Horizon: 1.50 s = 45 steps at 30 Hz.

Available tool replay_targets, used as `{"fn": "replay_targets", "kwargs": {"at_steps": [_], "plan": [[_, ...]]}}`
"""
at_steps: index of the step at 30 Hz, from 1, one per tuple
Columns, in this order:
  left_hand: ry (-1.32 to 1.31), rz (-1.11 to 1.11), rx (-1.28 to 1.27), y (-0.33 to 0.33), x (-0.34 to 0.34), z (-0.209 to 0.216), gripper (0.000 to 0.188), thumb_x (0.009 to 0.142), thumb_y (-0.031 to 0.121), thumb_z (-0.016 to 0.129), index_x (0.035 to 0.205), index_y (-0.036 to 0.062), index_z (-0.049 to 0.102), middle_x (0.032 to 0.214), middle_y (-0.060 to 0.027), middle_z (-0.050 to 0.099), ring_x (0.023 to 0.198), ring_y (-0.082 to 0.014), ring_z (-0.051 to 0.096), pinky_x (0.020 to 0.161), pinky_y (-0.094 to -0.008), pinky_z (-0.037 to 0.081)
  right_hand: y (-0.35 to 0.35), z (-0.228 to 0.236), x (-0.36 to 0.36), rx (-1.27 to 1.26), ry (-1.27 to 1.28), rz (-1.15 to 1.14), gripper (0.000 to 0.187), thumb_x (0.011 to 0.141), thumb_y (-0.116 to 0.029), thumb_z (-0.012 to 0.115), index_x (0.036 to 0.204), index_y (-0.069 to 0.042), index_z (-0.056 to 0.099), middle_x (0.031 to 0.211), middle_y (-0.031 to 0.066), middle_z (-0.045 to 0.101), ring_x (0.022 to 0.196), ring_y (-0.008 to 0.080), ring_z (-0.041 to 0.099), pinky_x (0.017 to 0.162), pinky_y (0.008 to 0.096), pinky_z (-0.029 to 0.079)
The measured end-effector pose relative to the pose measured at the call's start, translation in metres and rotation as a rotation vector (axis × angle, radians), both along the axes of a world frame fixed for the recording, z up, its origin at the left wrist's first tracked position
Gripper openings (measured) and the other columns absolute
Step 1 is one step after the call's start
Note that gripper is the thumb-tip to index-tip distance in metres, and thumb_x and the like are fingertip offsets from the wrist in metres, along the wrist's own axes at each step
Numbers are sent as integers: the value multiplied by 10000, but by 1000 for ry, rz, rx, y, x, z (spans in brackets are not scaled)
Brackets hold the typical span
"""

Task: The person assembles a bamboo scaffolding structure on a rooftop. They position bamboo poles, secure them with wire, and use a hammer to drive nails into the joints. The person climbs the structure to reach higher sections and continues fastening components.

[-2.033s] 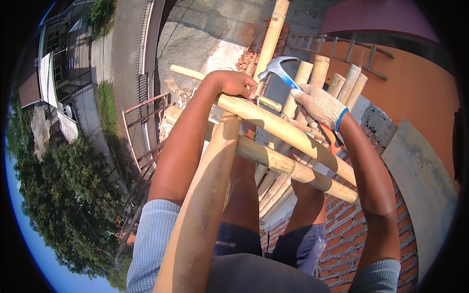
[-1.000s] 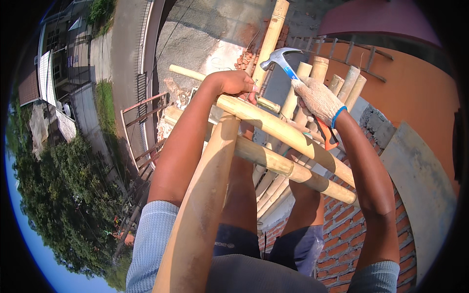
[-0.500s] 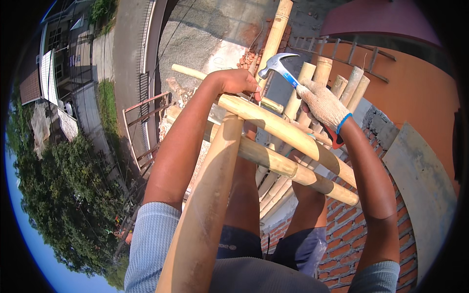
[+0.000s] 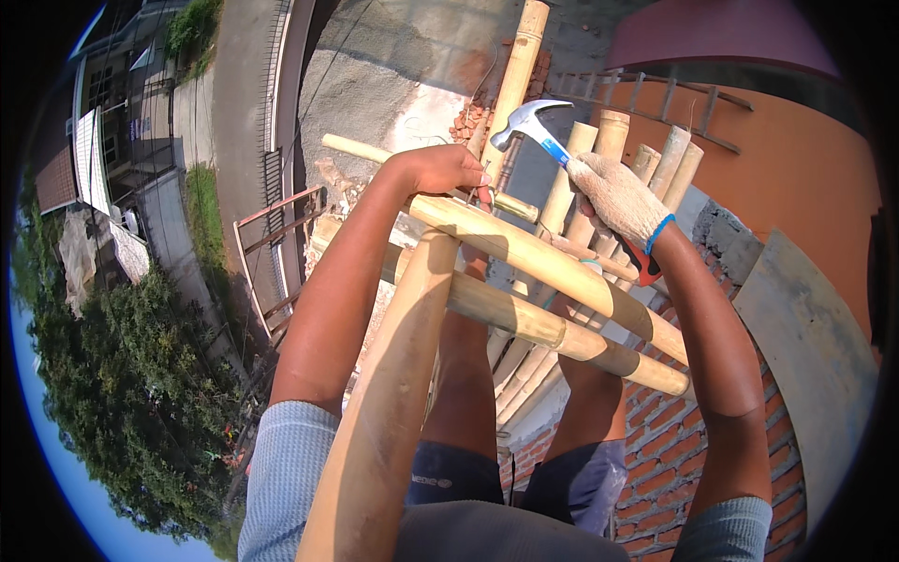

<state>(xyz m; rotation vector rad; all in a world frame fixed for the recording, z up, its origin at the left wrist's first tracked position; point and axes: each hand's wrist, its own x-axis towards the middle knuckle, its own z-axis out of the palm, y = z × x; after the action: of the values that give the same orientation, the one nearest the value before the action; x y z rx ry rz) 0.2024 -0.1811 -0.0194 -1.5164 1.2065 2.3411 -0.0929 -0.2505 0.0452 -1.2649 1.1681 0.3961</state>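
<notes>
My bare left hand [image 4: 448, 170] is closed over the left end of a thick bamboo pole [image 4: 534, 246]. Its fingertips pinch a thin nail [image 4: 486, 169], partly hidden by the fingers. In my right hand [image 4: 623, 201], which wears a cream knit glove with a blue cuff, is a claw hammer [image 4: 552, 144]. Its silver head is raised to the right of the nail, apart from it; the orange-red grip end shows below the glove. A second bamboo pole [image 4: 515, 314] runs beneath the first. One more thick pole [image 4: 379, 412] slants from my body up to them.
Several upright bamboo poles [image 4: 611, 140] stand beyond my right hand. A tall pole [image 4: 518, 70] rises at the far side. To the right are a brick wall [image 4: 655, 468], a grey sheet [image 4: 810, 365] and a wooden ladder [image 4: 670, 98]. Far below on the left lies a road [image 4: 245, 94].
My left hand has shifted slightly down and left, and the nail shows more clearly between its fingers. The hammer stays raised almost where it was. The whole view has tilted a little.
</notes>
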Motion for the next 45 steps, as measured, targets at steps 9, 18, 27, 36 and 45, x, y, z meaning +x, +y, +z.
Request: {"fn": "replay_targets", "kwargs": {"at_steps": [9,18,27,36,45], "plan": [[26,-70,-10,-1,3,-4,297,1055,301,634,1023,82,833,1032,-53,798,951,-158,680,916,-349,511,-14,13,6,-89,62,-51,464,1101,-475,434,1021,-30,534,698,80,544,586,222,578,570,405,499],[-43,-64,35,-2,2,1,276,1046,283,658,1044,59,820,1123,-66,792,1074,-151,672,1009,-337,482,2,3,9,31,-25,-200,435,1098,-466,436,936,-69,507,678,32,497,514,127,484,495,337,459],[-71,-110,112,-3,2,-4,259,1027,280,670,1071,78,828,1076,-60,803,1002,-159,695,954,-341,510,-5,7,9,-212,100,-175,509,1096,-521,428,1071,-27,551,700,66,552,566,178,590,548,387,506],[-32,-44,34,2,5,-5,238,1022,264,674,1041,94,840,1037,-46,802,946,-157,683,922,-340,506,-6,12,7,-134,-17,-327,441,1094,-493,480,1005,-65,533,677,34,511,491,126,496,457,319,433],[7,-77,79,-2,1,1,238,1029,242,666,1053,71,829,1063,-50,797,958,-147,675,928,-328,515,-8,21,9,-192,140,-124,524,1099,-491,446,1186,6,587,693,90,578,528,213,609,531,379,525]]}}
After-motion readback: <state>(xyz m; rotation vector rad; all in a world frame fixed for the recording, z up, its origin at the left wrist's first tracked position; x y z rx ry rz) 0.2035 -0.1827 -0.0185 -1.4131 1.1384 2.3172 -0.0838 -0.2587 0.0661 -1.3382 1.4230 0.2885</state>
